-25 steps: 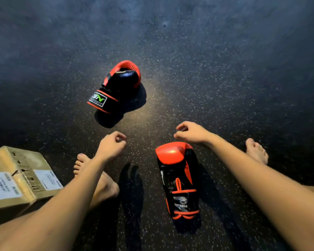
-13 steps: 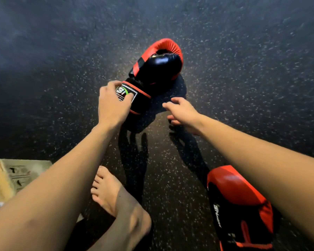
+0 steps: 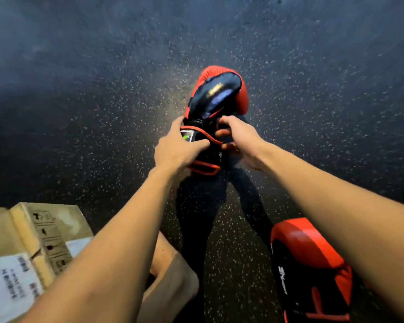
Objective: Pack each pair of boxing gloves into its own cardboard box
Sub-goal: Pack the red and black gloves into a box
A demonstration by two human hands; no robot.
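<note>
- Your right hand (image 3: pixel 240 138) has reached the far glove (image 3: pixel 217 96) now, joining the left hand (image 3: pixel 177 148).
- Floor (image 3: pixel 79 89): dark and speckled.
- Box (image 3: pixel 33 241): low left, label up.
- Near glove (image 3: pixel 308 259): low right, under your right forearm.
- Far glove: dead ahead, cuff towards you.
- Left hand's fingers wrap over the cuff; right hand's fingers curl on its edge.

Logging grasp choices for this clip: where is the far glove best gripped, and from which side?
By its cuff, from the near side. The far glove has its narrow cuff nearest and its bulky padded end farthest, so fingers can close round the cuff. The left hand and right hand both grip it there.
</note>
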